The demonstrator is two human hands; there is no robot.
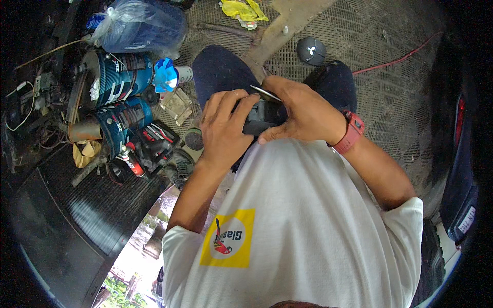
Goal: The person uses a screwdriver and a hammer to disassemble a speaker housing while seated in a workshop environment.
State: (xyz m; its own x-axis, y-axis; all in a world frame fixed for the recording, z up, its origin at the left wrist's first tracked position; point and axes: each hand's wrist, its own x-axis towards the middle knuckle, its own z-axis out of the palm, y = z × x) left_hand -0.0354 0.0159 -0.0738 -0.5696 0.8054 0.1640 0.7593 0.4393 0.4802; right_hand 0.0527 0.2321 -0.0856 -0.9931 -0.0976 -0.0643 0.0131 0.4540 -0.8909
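Both hands meet above lap, over dark trousers. Left hand [223, 131] grip closed round near end of small dark boxy device [263, 117], fingers wrapped over top. Right hand [303, 113] grip closed on far side, thumb pressed along lower edge, fingers on thin silvery flat strip [265, 93] at top. Red wristband [349, 133] on right wrist. Blue metal cans [120, 77] well apart, on left

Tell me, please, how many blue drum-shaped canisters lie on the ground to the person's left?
2: one blue canister lies on its side beneath the plastic bag, the other just below it, beside the red tools. Clutter may hide more.
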